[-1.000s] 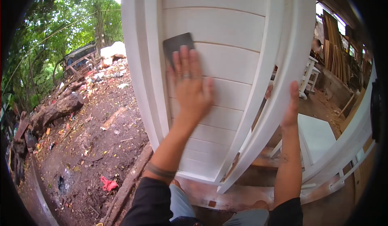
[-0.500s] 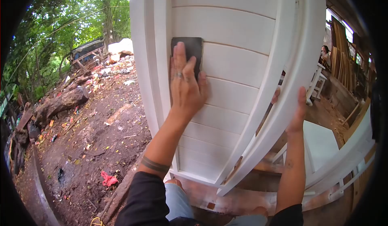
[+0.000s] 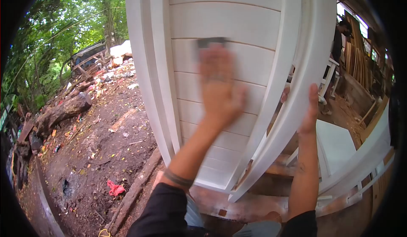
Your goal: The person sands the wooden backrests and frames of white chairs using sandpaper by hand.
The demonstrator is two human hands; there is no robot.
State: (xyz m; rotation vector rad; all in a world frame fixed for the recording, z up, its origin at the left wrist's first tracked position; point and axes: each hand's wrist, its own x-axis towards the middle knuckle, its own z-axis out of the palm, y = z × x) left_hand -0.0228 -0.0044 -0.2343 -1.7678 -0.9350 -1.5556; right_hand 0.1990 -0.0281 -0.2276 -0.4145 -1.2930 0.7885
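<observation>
My left hand [image 3: 218, 82], blurred by motion, lies flat over a dark sheet of sandpaper [image 3: 212, 41] and presses it against a white slatted panel [image 3: 224, 21]. Only the sheet's upper edge shows above my fingers. The panel stands upright in a white curved frame, with thin brown lines between its slats. On the right, my right hand [image 3: 308, 110] grips the frame's outer rail [image 3: 316, 38]. Its thumb is on the near right side, and fingertips show past the rail's left side; the rest of the fingers are hidden behind it.
A white flat board [image 3: 337, 141] and more white curved furniture parts [image 3: 360, 175] are at the lower right. Farther back, a person [image 3: 338, 40] is by wooden boards [image 3: 356, 65]. Leftward lies littered soil with a log [image 3: 63, 110] and a red scrap [image 3: 115, 188].
My left hand has slid right across the panel with the sandpaper. My right hand keeps its hold on the rail. The person in the background now stands in view, and the view has shifted slightly.
</observation>
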